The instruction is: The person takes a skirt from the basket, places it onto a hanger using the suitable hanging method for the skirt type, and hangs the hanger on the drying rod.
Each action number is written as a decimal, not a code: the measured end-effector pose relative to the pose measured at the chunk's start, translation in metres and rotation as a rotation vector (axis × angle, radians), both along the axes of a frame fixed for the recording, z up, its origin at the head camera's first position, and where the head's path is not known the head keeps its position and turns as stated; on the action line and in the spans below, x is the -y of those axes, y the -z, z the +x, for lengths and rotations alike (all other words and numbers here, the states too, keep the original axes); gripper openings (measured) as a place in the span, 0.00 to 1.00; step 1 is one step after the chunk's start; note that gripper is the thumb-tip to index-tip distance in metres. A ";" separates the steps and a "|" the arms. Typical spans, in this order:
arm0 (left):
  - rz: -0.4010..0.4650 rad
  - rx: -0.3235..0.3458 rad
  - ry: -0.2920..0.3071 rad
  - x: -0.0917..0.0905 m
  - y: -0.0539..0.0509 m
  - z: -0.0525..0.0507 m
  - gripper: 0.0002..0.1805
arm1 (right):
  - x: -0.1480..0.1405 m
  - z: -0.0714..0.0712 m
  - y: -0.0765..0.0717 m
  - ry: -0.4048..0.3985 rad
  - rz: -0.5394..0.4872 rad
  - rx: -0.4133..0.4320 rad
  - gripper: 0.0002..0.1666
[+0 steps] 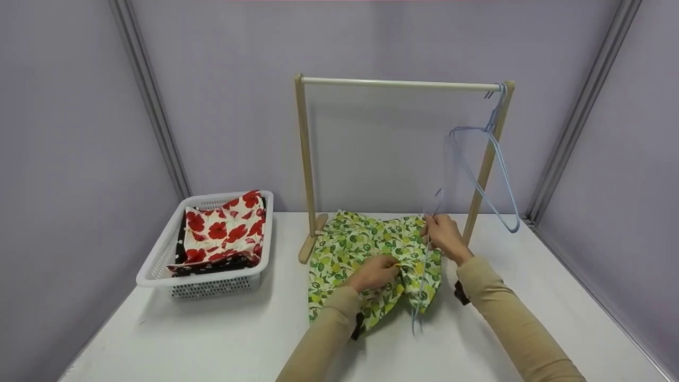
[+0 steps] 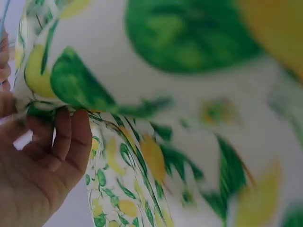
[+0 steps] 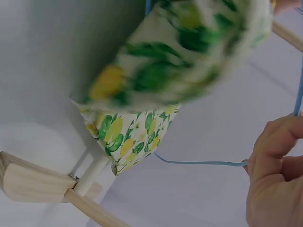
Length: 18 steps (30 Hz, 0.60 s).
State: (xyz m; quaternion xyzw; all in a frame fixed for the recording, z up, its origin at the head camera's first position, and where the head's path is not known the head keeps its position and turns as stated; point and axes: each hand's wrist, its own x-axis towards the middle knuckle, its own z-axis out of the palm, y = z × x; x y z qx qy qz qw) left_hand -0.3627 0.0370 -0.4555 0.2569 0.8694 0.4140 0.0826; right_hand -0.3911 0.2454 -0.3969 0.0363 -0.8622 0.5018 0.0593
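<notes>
A white garment with a green and yellow lemon print (image 1: 350, 239) lies on the table, part of it lifted. My left hand (image 1: 375, 271) pinches a fold of it near its middle; in the left wrist view the curled fingers of this hand (image 2: 52, 156) grip the cloth. My right hand (image 1: 444, 236) holds a thin blue wire hanger (image 1: 423, 276) close to its hook, at the garment's right side. From the right wrist view, the right hand (image 3: 277, 165) grips the blue wire, and part of the hanger passes behind the lemon-print cloth (image 3: 135, 135).
Behind the garment stands a wooden rack with a white rail (image 1: 398, 83). More blue hangers (image 1: 501, 159) hang at its right end. At left, a white basket (image 1: 159, 265) holds folded clothes, a red-flowered one (image 1: 225, 228) on top. Walls enclose the white table (image 1: 223, 339).
</notes>
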 end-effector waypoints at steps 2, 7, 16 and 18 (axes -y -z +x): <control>-0.060 0.021 0.026 -0.001 0.000 0.002 0.18 | 0.003 0.000 0.001 0.002 0.013 -0.001 0.24; -0.161 0.072 0.058 -0.006 0.001 0.009 0.22 | 0.011 -0.002 0.005 -0.030 0.034 -0.009 0.22; -0.261 0.014 0.066 -0.020 0.001 0.017 0.32 | 0.010 -0.002 0.011 -0.162 -0.028 0.001 0.30; -0.268 -0.012 0.078 -0.023 0.000 0.017 0.30 | 0.005 -0.002 0.015 -0.174 -0.027 0.018 0.31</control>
